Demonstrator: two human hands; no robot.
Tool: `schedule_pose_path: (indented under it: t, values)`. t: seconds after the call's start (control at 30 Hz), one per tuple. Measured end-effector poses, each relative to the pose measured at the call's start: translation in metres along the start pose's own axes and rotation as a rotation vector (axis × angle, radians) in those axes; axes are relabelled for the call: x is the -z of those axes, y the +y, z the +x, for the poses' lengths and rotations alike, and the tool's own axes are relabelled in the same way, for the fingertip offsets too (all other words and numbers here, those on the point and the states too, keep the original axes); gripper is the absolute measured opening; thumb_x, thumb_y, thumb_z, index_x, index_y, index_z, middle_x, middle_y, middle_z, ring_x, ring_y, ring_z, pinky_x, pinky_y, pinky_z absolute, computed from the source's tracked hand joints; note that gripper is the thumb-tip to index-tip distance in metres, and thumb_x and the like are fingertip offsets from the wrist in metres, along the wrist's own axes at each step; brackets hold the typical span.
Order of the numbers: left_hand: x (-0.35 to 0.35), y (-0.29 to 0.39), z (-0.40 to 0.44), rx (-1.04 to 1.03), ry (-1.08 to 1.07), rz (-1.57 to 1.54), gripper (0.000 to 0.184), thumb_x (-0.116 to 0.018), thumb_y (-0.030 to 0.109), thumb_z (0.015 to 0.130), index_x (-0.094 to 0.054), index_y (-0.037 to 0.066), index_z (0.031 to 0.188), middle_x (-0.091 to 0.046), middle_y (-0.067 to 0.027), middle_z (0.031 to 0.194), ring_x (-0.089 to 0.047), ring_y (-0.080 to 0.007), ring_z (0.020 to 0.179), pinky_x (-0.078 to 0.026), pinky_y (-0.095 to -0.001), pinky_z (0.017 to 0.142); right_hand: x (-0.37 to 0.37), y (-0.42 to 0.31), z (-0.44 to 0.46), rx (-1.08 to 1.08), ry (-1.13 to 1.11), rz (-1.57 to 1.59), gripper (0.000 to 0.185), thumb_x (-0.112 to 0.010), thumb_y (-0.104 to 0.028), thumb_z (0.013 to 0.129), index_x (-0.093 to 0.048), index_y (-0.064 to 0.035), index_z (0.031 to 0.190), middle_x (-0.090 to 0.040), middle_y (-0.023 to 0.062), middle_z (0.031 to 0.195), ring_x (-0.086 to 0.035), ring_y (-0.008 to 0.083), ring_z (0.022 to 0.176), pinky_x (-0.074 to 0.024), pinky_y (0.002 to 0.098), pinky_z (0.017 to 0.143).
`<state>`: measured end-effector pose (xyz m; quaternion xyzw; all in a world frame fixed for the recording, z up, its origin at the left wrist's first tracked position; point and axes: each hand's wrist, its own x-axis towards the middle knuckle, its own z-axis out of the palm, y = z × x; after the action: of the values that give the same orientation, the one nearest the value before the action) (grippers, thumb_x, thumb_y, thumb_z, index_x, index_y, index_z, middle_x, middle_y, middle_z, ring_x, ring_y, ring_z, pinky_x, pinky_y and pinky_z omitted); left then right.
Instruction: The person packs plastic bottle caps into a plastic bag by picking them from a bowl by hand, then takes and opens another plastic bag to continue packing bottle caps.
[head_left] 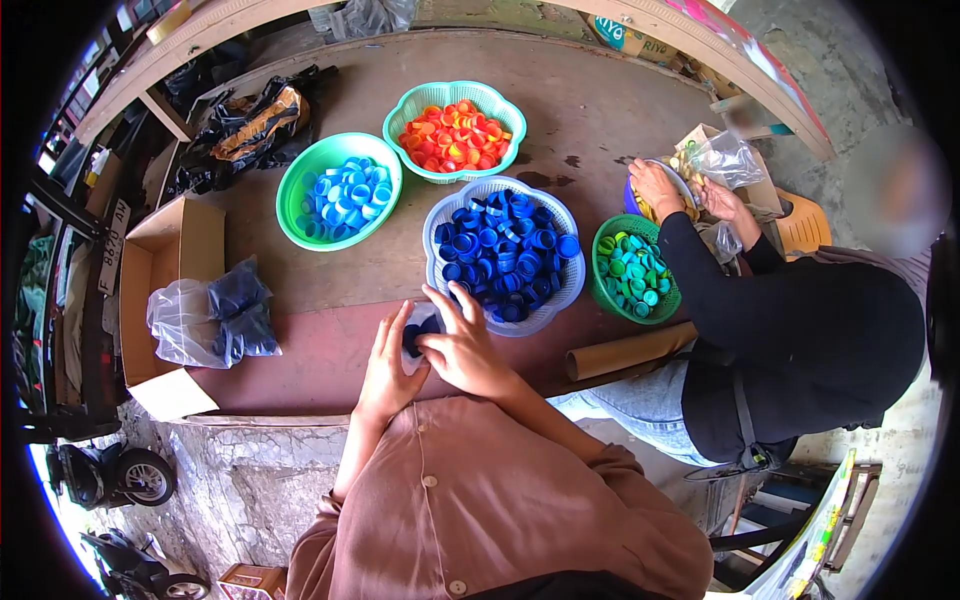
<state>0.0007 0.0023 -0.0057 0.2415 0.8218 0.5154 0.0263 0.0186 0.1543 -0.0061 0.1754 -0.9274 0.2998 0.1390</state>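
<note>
Close to my body, my left hand [388,368] and my right hand [466,348] are together around a small clear plastic bag [424,326] with dark blue caps inside. Fingers of both hands curl against the bag and partly cover it. Just beyond my right hand stands a pale blue-lavender basket [432,262] heaped with dark blue bottle caps [508,250]. To the left lie filled plastic bags [240,310], at least one with dark contents, at the open side of a cardboard box [160,250].
A green basin [292,190] holds light blue caps; a mint basket [515,105] holds orange-red caps. On the right, a green basket [600,285] contains green caps, beside a cardboard tube [632,350]. A co-worker [800,310] handles yellowish caps. Black plastic [250,130] lies back left.
</note>
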Motion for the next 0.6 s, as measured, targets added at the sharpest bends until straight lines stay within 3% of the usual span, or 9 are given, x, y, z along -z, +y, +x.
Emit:
schedule_pose_path:
  t: [0.03, 0.17, 0.27, 0.33, 0.4, 0.6]
  values:
    - [0.001, 0.000, 0.000, -0.027, 0.007, -0.005, 0.074, -0.062, -0.002, 0.063, -0.032, 0.000, 0.130, -0.043, -0.0226, 0.117, -0.045, -0.0380, 0.109, -0.040, -0.0391, 0.091, -0.005, 0.002, 0.001, -0.004, -0.029, 0.000, 0.011, -0.066, -0.016, 0.068, -0.068, -0.0135, 0.078, -0.032, 0.0136, 0.136, -0.021, 0.0397, 0.125, -0.0198, 0.0473, 0.102]
    - [0.004, 0.004, 0.000, -0.018, 0.018, 0.011, 0.076, -0.063, -0.003, 0.063, -0.031, 0.002, 0.131, -0.042, -0.0218, 0.119, -0.044, -0.0375, 0.110, -0.040, -0.0391, 0.092, 0.004, 0.007, 0.002, 0.056, -0.020, 0.063, 0.015, -0.066, -0.017, 0.070, -0.068, -0.0146, 0.084, -0.036, 0.0140, 0.133, -0.024, 0.0390, 0.123, -0.0224, 0.0475, 0.100]
    - [0.004, 0.004, 0.002, -0.017, 0.024, 0.017, 0.072, -0.064, -0.005, 0.061, -0.036, 0.004, 0.128, -0.040, -0.0204, 0.121, -0.044, -0.0370, 0.112, -0.040, -0.0387, 0.093, 0.027, 0.025, 0.009, -0.002, 0.168, 0.236, 0.012, -0.066, -0.012, 0.070, -0.067, -0.0098, 0.082, -0.054, 0.0116, 0.110, -0.048, 0.0288, 0.103, -0.0380, 0.0386, 0.088]
    - [0.002, 0.000, 0.002, -0.067, 0.023, 0.034, 0.067, -0.065, -0.006, 0.060, -0.040, 0.006, 0.122, -0.039, -0.0194, 0.123, -0.043, -0.0369, 0.113, -0.040, -0.0381, 0.094, 0.034, 0.057, 0.002, -0.157, 0.298, 0.162, 0.009, -0.067, -0.011, 0.068, -0.065, -0.0070, 0.076, -0.059, 0.0100, 0.087, -0.057, 0.0268, 0.079, -0.0451, 0.0367, 0.070]
    - [0.000, -0.001, 0.001, -0.059, 0.024, 0.031, 0.065, -0.065, -0.006, 0.060, -0.042, 0.006, 0.119, -0.039, -0.0193, 0.123, -0.043, -0.0369, 0.113, -0.040, -0.0379, 0.094, 0.035, 0.093, -0.015, -0.416, 0.189, 0.008, 0.008, -0.068, -0.011, 0.067, -0.065, -0.0065, 0.074, -0.061, 0.0092, 0.075, -0.059, 0.0278, 0.066, -0.0464, 0.0382, 0.060]
    - [0.002, 0.000, 0.003, -0.033, 0.011, 0.031, 0.062, -0.066, -0.004, 0.061, -0.043, 0.004, 0.117, -0.043, -0.0187, 0.120, -0.045, -0.0361, 0.111, -0.039, -0.0375, 0.094, 0.024, 0.104, -0.022, -0.613, -0.175, -0.269, 0.013, -0.071, -0.015, 0.061, -0.067, -0.0086, 0.072, -0.063, 0.0107, 0.074, -0.062, 0.0290, 0.069, -0.0494, 0.0394, 0.064]
